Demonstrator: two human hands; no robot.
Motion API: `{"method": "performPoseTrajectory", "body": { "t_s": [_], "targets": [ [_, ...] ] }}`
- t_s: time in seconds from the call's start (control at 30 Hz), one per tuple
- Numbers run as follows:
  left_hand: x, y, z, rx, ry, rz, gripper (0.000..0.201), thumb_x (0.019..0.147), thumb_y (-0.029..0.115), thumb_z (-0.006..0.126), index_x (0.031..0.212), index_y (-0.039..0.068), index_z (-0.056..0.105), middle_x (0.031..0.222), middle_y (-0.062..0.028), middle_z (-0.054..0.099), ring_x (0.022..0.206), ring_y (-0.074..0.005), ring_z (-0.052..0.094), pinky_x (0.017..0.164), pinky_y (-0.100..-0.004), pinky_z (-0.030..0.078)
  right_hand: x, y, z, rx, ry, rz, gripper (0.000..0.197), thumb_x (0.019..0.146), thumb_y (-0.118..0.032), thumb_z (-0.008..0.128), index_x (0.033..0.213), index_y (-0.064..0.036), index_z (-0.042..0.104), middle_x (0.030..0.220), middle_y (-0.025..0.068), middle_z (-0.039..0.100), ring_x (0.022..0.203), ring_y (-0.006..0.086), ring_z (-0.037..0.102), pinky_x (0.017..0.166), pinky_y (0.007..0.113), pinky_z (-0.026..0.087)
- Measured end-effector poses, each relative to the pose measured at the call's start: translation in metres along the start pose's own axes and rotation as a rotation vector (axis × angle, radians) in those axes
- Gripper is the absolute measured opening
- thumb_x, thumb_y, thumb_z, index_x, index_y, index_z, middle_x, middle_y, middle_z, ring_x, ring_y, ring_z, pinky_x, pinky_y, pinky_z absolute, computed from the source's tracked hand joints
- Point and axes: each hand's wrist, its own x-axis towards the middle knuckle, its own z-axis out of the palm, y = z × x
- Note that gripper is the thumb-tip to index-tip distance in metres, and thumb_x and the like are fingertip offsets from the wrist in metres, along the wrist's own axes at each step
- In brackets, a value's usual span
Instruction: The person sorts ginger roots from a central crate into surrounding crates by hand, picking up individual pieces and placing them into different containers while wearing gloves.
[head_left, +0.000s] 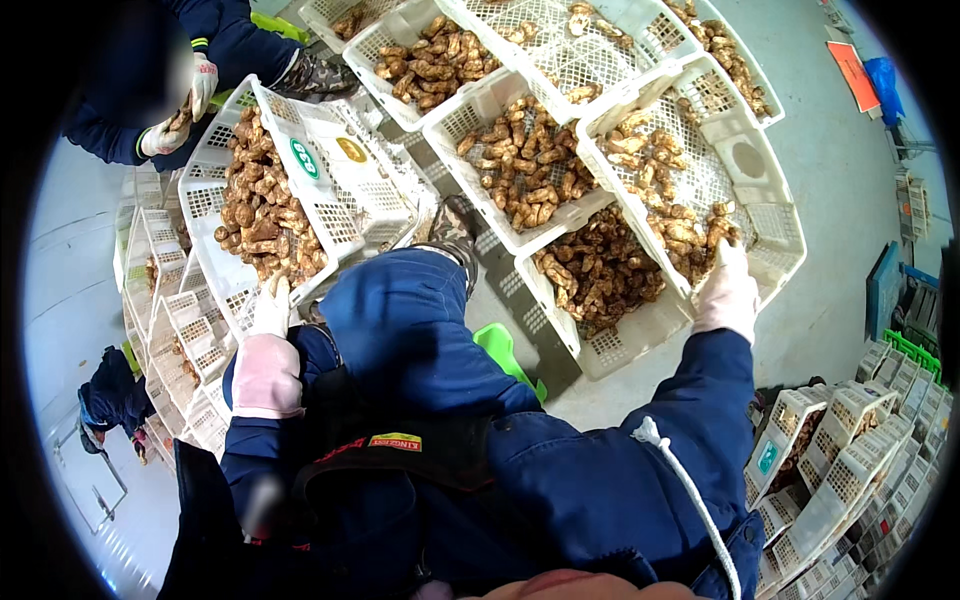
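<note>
At white latticed plastic crates [755, 195] holding brown, knobbly mushrooms [262, 212], whether the pale-gloved left hand [270, 310] and right hand [728, 288] pinch any I cannot tell, but hard squeezing could bruise them.

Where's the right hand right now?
In the head view, right of centre: the gloved right hand is at the near end of a white crate, by brown mushrooms inside.

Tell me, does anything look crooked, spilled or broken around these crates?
The white crate by the gloved right hand looks askew: it sits at an angle and appears to overlap the neighbouring crate of darker mushrooms instead of lining up with it. I can't make out any spill or damage.
</note>
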Motion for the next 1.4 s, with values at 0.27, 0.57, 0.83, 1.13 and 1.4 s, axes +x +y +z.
{"method": "performPoseTrajectory", "body": {
  "t_s": [0.27, 0.57, 0.83, 1.13, 1.4],
  "targets": [
    [-0.023, 0.003, -0.007, 0.209, -0.055, -0.19, 0.038, 0.1, 0.031, 0.046, 0.131, 0.011, 0.057, 0.125, -0.0124, 0.063, 0.117, -0.0245, 0.058, 0.099, -0.0323, 0.043, -0.128, -0.174, -0.016, -1.031, -0.24, -0.391, 0.044, 0.09, -0.006, 0.05, 0.132, -0.0201, 0.056, 0.119, 0.021, 0.062, 0.113, 0.0324, 0.061, 0.093, 0.041, 0.05],
    [-0.008, -0.048, 0.008, 0.085, 0.017, -0.07, 0.041, 0.099, 0.033, 0.049, 0.126, 0.004, 0.059, 0.123, -0.0171, 0.063, 0.116, -0.0302, 0.058, 0.1, -0.0348, 0.041, -0.067, -0.123, 0.023, 1.281, -0.374, 0.336, 0.028, 0.092, -0.026, 0.054, 0.11, -0.005, 0.061, 0.103, 0.0118, 0.065, 0.094, 0.0281, 0.063, 0.074, 0.035, 0.051],
    [-0.015, -0.005, 0.0, 0.042, 0.029, -0.071, 0.038, 0.1, 0.027, 0.05, 0.124, 0.0, 0.06, 0.119, -0.0175, 0.065, 0.115, -0.0266, 0.06, 0.099, -0.0331, 0.043, -0.196, -0.212, -0.011, 1.578, -0.751, 0.074, 0.06, 0.083, -0.03, 0.074, 0.13, -0.0016, 0.049, 0.105, 0.008, 0.061, 0.087, 0.0217, 0.058, 0.074, 0.03, 0.049],
    [-0.02, -0.007, -0.001, 0.024, 0.052, -0.012, 0.039, 0.099, 0.028, 0.05, 0.126, 0.001, 0.059, 0.122, -0.0164, 0.064, 0.115, -0.0263, 0.06, 0.099, -0.0324, 0.043, -0.206, -0.209, 0.013, 0.797, -0.454, 0.056, 0.049, 0.097, -0.034, 0.057, 0.131, 0.0003, 0.049, 0.115, 0.0099, 0.062, 0.087, 0.014, 0.063, 0.074, 0.024, 0.049],
    [-0.02, -0.018, 0.0, -0.001, 0.045, 0.009, 0.041, 0.1, 0.03, 0.049, 0.127, 0.0, 0.057, 0.122, -0.0167, 0.064, 0.116, -0.025, 0.059, 0.1, -0.0321, 0.043, -0.215, -0.187, 0.01, 0.808, -0.399, -0.082, 0.043, 0.1, -0.022, 0.054, 0.136, -0.0011, 0.048, 0.113, 0.0084, 0.063, 0.089, 0.0112, 0.061, 0.078, 0.023, 0.049]
  ]
}}
